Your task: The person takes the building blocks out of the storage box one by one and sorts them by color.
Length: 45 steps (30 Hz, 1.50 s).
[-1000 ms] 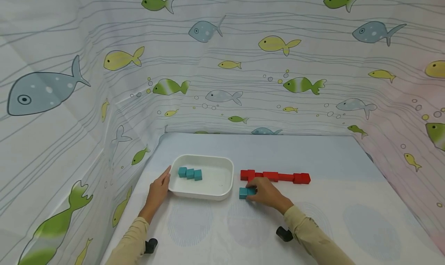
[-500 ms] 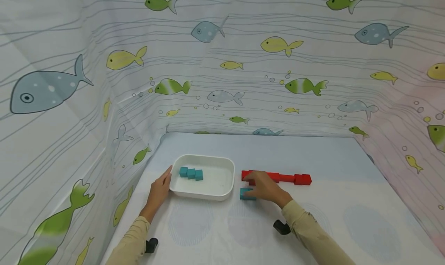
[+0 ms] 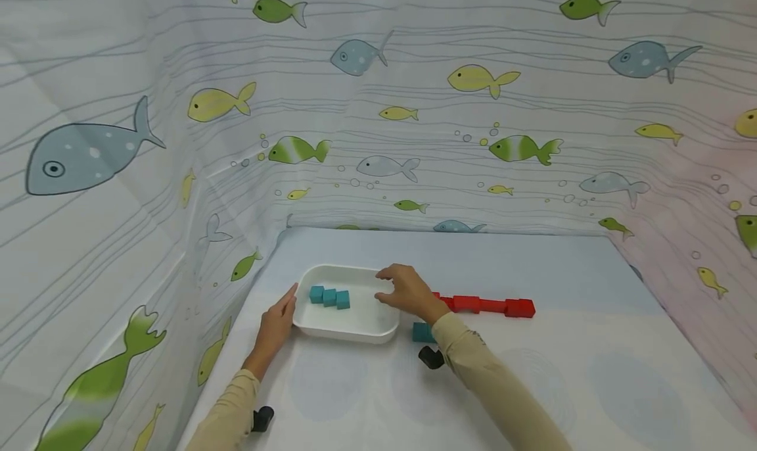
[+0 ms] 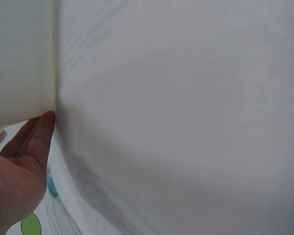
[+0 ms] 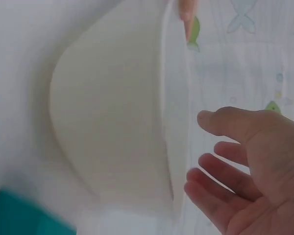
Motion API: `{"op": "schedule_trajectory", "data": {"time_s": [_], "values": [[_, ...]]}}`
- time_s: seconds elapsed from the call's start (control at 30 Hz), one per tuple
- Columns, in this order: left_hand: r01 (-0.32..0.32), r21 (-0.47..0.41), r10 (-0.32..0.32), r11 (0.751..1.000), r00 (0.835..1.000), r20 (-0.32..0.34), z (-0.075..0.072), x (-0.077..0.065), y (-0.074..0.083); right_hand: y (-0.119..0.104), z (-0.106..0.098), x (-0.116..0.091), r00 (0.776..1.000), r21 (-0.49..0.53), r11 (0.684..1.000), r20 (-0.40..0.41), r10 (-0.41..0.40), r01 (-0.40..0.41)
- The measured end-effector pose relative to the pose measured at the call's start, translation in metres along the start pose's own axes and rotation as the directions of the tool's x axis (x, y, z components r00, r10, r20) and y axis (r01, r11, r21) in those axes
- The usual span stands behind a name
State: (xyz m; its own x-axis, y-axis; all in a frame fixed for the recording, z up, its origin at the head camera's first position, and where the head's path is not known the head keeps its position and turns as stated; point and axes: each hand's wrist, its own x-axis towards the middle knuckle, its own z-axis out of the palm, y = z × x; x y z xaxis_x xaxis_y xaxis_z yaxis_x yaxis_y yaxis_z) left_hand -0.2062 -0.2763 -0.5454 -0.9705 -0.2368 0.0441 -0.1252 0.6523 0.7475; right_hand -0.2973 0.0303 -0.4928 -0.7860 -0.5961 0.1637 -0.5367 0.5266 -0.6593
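Observation:
A white tray (image 3: 369,314) stands on the table with a short row of 3 teal cubes (image 3: 329,298) in its left half. My left hand (image 3: 275,325) touches the tray's left side with extended fingers; in the left wrist view its fingertips meet the tray wall (image 4: 19,58). Over the tray's right rim hovers my right hand (image 3: 409,294), thumb and fingers spread, with nothing between them. The right wrist view has the right hand (image 5: 255,166) beside the tray's outer wall (image 5: 108,98). Teal blocks (image 3: 421,332) lie right of the tray, partly hidden by the right forearm.
Behind the right forearm, a line of red blocks (image 3: 473,304) lies right of the tray, its left end covered by the hand. A black wrist device (image 3: 432,357) hangs under the right sleeve, another (image 3: 263,419) by the left. Fish-patterned cloth walls (image 3: 384,168) surround the table.
My right hand has left the teal blocks, moving up and left to the tray's right rim. The left hand has stayed at the tray's left side. The view has shifted slightly.

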Motion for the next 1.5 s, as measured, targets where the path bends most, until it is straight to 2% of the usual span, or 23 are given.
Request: {"op": "schedule_trajectory", "data": {"time_s": [0.33,0.47,0.63,0.93,1.2,1.37,1.5], "values": [[-0.01,0.009,0.01,1.0,1.0,-0.009,0.006,0.003,-0.001,-0.006,0.045,0.039,0.994,-0.055,0.997,0.094,0.05,-0.045],[-0.014,0.005,0.015,1.0,1.0,-0.018,0.006,0.002,0.0,-0.009,0.056,0.047,0.992,-0.032,0.999,0.125,0.016,-0.012],[-0.023,-0.006,0.023,1.0,0.999,-0.029,0.007,0.003,0.003,-0.012,0.066,0.055,0.993,-0.078,0.996,0.117,-0.021,0.03],[-0.018,0.007,0.018,1.0,0.999,-0.03,0.007,0.003,0.002,-0.011,0.073,0.056,0.995,-0.091,0.995,0.098,-0.018,0.027],[-0.014,0.012,0.015,1.0,0.999,-0.031,0.004,0.003,0.002,-0.014,0.076,0.053,0.996,-0.06,0.998,0.091,-0.025,0.031],[0.013,-0.014,-0.014,1.0,1.0,-0.017,0.001,0.003,-0.001,-0.017,0.073,0.052,0.995,-0.063,0.998,0.101,-0.017,0.023],[0.051,-0.085,-0.049,0.995,0.999,0.023,-0.003,0.003,-0.003,-0.019,0.062,0.047,0.995,-0.036,0.999,0.103,-0.019,0.023]]}}
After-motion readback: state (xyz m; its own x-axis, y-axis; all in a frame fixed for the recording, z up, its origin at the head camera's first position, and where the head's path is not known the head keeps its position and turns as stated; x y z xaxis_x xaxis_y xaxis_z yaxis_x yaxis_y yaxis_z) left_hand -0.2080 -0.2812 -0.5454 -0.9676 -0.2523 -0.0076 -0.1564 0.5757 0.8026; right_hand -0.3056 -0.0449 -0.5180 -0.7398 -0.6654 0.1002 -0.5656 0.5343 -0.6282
